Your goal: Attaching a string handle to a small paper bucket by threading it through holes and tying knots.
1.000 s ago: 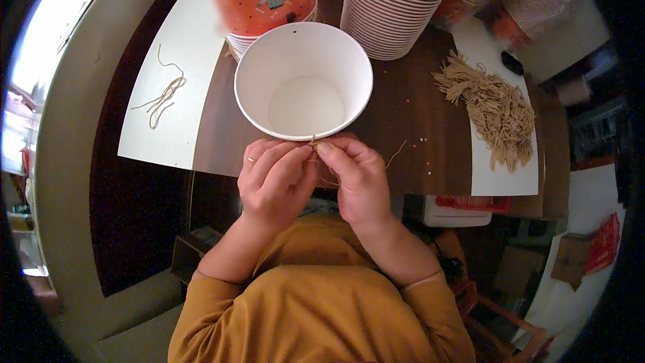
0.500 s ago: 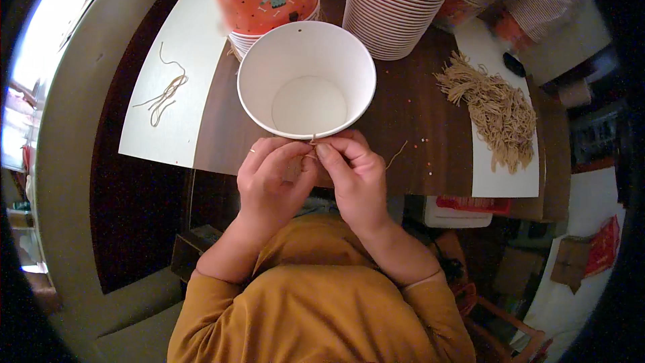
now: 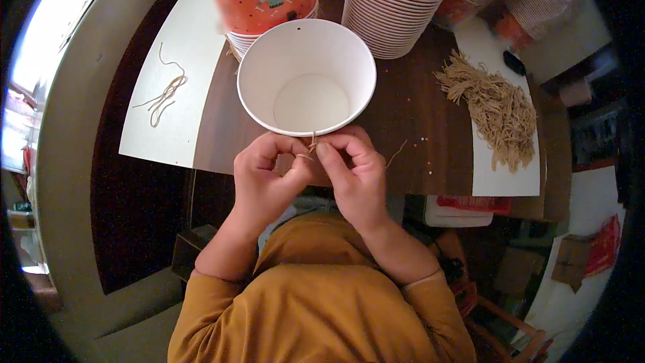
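- Head view shows a short length of tan twine (image 3: 310,144) at the near rim of a wide white paper tub (image 3: 307,75), running up from the fingertips to the rim; whether it passes through a hole there is too small to tell.
- Left hand (image 3: 265,181) pinches the twine's lower end just below the rim, thumb against forefinger, so its grip is clenched on the strand.
- Right hand (image 3: 356,175) closes on the same strand from the other side, fingertips touching the left's; both sit equally near the rim, the tub lying straight ahead of them.
- Dark brown worktop (image 3: 416,121) carries the tub.
- White paper sheet (image 3: 178,81) to the left holds loose twine strands (image 3: 161,97).
- Heap of cut tan twine (image 3: 494,107) lies well apart to the right; stacked orange printed tubs (image 3: 396,0) stand beyond.
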`<state>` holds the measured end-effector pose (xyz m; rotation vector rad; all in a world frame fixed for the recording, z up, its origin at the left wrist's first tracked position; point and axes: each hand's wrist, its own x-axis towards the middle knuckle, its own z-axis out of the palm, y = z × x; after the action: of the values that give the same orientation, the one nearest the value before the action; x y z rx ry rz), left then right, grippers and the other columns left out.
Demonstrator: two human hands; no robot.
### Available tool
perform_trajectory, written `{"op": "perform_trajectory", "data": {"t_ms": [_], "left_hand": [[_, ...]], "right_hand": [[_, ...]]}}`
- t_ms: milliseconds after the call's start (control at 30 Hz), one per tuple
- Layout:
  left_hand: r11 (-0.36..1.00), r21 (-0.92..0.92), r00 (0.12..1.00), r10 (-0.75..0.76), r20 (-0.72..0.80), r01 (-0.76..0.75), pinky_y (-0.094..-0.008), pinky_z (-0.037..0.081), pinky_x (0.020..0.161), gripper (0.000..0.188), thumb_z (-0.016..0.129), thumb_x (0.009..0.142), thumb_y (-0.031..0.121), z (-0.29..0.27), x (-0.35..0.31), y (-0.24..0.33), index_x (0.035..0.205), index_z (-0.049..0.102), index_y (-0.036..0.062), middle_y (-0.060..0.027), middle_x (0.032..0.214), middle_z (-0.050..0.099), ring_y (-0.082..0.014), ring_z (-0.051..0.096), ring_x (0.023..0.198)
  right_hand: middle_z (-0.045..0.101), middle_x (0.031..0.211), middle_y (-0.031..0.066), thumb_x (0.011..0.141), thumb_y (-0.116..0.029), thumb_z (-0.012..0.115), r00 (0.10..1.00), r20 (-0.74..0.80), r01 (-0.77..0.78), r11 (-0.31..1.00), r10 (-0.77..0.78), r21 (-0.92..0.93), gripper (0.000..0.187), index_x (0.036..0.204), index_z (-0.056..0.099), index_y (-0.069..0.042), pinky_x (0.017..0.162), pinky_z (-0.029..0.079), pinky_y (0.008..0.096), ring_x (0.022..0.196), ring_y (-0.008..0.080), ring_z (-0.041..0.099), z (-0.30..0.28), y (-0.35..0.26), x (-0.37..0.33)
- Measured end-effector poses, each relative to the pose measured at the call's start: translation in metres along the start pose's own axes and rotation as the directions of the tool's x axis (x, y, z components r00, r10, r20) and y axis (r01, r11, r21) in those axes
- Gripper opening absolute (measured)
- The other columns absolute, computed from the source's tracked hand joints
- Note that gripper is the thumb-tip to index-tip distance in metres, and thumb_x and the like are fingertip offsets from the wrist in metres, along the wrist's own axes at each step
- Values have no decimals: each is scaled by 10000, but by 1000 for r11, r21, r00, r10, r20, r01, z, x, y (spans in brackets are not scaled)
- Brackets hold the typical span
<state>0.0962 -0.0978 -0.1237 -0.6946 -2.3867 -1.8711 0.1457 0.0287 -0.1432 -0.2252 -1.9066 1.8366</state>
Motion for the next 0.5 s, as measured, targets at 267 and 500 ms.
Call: {"op": "perform_trajectory", "data": {"t_ms": [267,500], "left_hand": [[956,-228,981,-162,104,182,-212,474,651,53,602,769,-62,-3,0,3,793,608,-15,-12,778,631,-78,576,700],[992,-34,981,-115,154,121,-228,503,664,70,660,713,27,-10,-5,3,777,655,-2,-39,731,678,-77,627,698]], "right_hand": [[669,879,14,890,-207,602,860,270,-510,721,433,469,191,919,671,-32,743,472,229,796,97,607,-5,-7,10],[596,765,-32,850,-145,579,834,251,-537,616,492,577,124,889,642,-45,566,371,200,612,52,467,-5,-15,14]]}}
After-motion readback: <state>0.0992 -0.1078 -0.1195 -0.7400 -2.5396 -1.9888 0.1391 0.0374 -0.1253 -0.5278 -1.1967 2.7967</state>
